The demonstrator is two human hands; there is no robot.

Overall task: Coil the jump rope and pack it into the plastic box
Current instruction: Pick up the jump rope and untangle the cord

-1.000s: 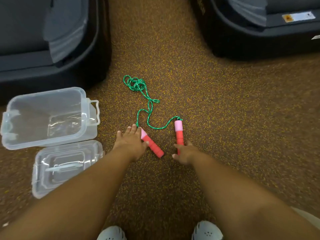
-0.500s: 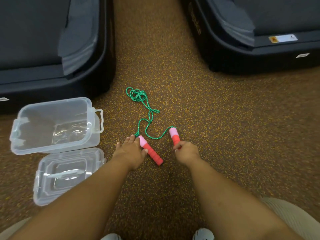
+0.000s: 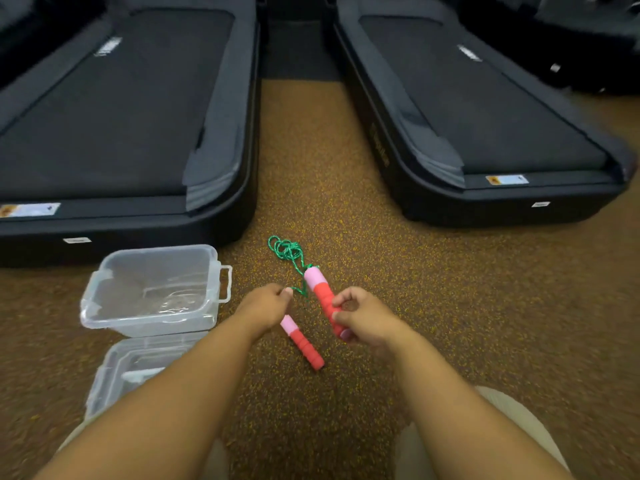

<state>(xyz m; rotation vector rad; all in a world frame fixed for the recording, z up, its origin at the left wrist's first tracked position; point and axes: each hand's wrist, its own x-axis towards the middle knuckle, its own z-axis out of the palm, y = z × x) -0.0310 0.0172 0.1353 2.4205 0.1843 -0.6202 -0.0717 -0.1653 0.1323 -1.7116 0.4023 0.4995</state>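
Green braided jump rope (image 3: 289,252) with red-and-pink foam handles, one handle (image 3: 322,296) gripped by right hand (image 3: 363,317), cord pinched by left hand (image 3: 266,306), other handle (image 3: 302,342) lying right of clear plastic box (image 3: 152,289).

Two hands: left hand (image 3: 266,308), right hand (image 3: 363,318). One rope (image 3: 289,252), green, tangled beyond hands. Two red-pink handles: first handle (image 3: 320,291) in right hand, second handle (image 3: 303,342) on floor (image 3: 346,161) below left hand. One clear box (image 3: 152,289), left of hands. One clear lid (image 3: 128,368), just nearer than box. Two dark treadmills: left treadmill (image 3: 121,109) beyond box, right treadmill (image 3: 478,109) across floor strip from it.
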